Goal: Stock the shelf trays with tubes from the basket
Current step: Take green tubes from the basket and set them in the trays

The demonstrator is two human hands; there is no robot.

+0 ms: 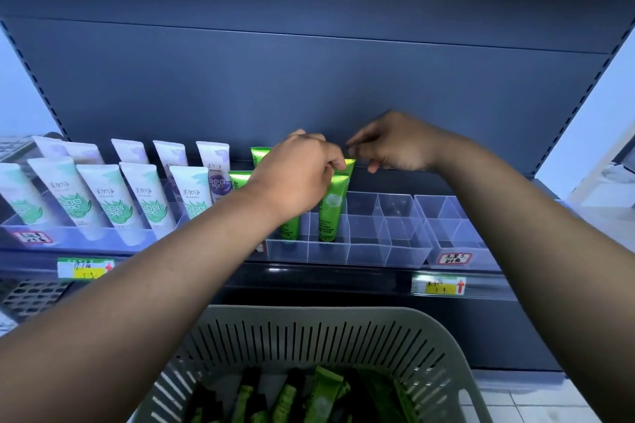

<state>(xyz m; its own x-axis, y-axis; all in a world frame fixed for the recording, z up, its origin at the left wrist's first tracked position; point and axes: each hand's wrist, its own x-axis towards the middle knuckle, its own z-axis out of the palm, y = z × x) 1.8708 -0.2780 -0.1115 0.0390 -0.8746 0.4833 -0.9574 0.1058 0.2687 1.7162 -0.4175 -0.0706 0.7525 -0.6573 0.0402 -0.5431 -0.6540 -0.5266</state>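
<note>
Pinching the crimped top of a green tube (332, 206), the left hand (298, 175) stands it cap-down in a clear tray (388, 251) compartment, probably so its label faces out. Just right of that tube, the right hand (395, 148) hovers with fingers loosely curled, gripping nothing. Below the tray, the basket (309, 347) holds more tubes.

Both forearms stretch up to mid-frame; left hand (302, 170) pinches with fingertips together, right hand (395, 144) hovers alongside, fingers loosely curled.

Green tubes (332, 208); grey slotted basket (309, 340); white-mint tubes (113, 196); clear trays (388, 233).
</note>
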